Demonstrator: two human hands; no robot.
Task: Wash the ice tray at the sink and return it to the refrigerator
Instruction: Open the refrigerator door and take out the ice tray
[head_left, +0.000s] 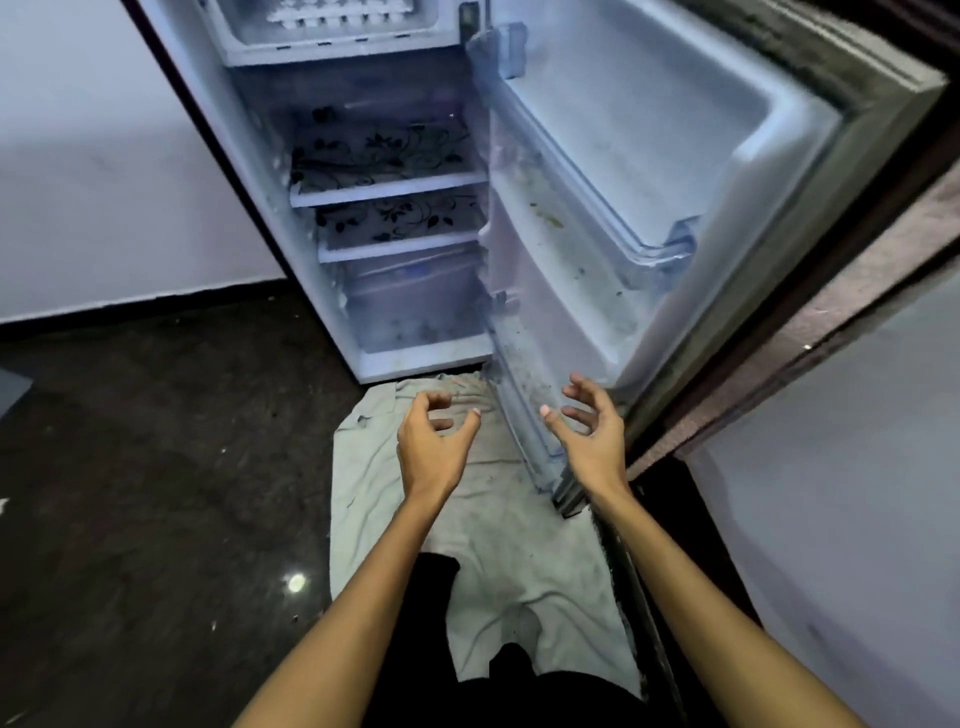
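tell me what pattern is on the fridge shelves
A black floral vine print on the shelves, clearest in the head view.

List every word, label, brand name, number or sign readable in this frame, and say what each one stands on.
None can be read.
The refrigerator shows no brand or label on its walls or on the open door.
The shelf liners carry a black floral pattern, not lettering.
A small blue patch on the crisper drawer is too blurred to tell whether it is text.
The ice tray and the floor cloth bear no writing.
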